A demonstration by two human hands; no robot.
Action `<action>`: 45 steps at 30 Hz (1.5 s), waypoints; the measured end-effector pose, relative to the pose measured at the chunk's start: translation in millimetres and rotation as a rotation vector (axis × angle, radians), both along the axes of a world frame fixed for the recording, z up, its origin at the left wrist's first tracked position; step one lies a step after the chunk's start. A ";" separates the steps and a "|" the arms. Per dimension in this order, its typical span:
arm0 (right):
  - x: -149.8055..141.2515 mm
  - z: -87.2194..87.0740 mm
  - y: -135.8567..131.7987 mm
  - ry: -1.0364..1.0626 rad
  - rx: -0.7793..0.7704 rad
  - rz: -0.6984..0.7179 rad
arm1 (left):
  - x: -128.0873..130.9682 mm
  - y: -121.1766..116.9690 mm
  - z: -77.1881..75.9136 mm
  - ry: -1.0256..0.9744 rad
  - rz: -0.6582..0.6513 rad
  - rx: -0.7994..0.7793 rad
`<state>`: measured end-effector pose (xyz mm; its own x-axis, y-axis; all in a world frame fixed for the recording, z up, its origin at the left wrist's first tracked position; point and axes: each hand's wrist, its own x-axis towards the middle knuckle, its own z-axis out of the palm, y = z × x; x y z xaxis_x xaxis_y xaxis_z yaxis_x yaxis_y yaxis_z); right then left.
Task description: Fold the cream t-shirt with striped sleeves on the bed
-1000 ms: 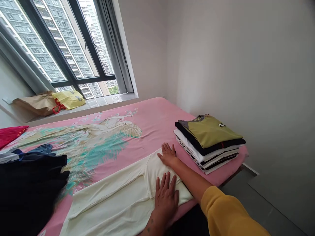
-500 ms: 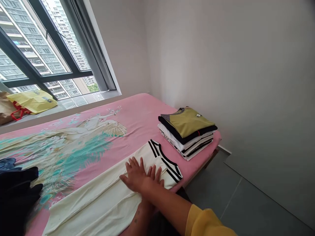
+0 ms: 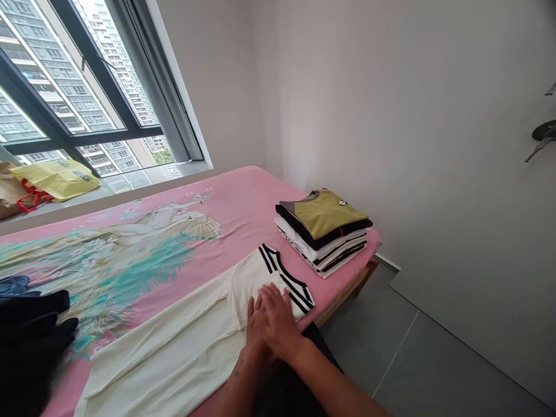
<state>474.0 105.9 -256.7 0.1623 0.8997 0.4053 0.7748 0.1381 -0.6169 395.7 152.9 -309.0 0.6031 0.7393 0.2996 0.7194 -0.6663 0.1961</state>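
A cream knit garment (image 3: 182,336) lies on the bed, its sides folded inward into a long strip. Its V-shaped neckline with black stripes (image 3: 289,278) points toward the bed's right edge. Just below that neckline, my left hand (image 3: 256,325) rests near the garment's edge with fingers stretched out. My right hand (image 3: 280,318) lies beside and partly over the left one, fingers extended on the fabric and grasping nothing. Part of the left hand is hidden behind the right.
Beyond the neckline stands a stack of folded clothes (image 3: 324,231), an olive top uppermost. Dark clothes (image 3: 35,336) lie at the left. A pink patterned sheet (image 3: 243,197) covers the bed. A yellow bag (image 3: 58,178) sits on the windowsill.
My right hand has moved right and back from across the garment's middle, uncrossing from my left arm. It now lies beside my left hand. The view has shifted slightly right.
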 end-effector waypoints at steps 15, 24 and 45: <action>114.5 -33.3 -31.4 0.210 -0.284 -0.127 | 0.0 -4.4 14.8 0.081 0.034 -0.043; 80.7 -3.0 -9.3 -0.097 0.011 -0.090 | -7.1 -1.7 32.3 -0.046 0.017 -0.305; 21.8 -89.6 74.5 -0.618 -0.149 0.017 | -188.5 18.2 26.6 0.071 0.425 -0.125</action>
<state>495.8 180.4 -346.3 -0.0759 0.9541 0.2898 0.9925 0.1004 -0.0703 207.2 171.0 -282.4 0.2542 0.9537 0.1607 0.9386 -0.2833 0.1968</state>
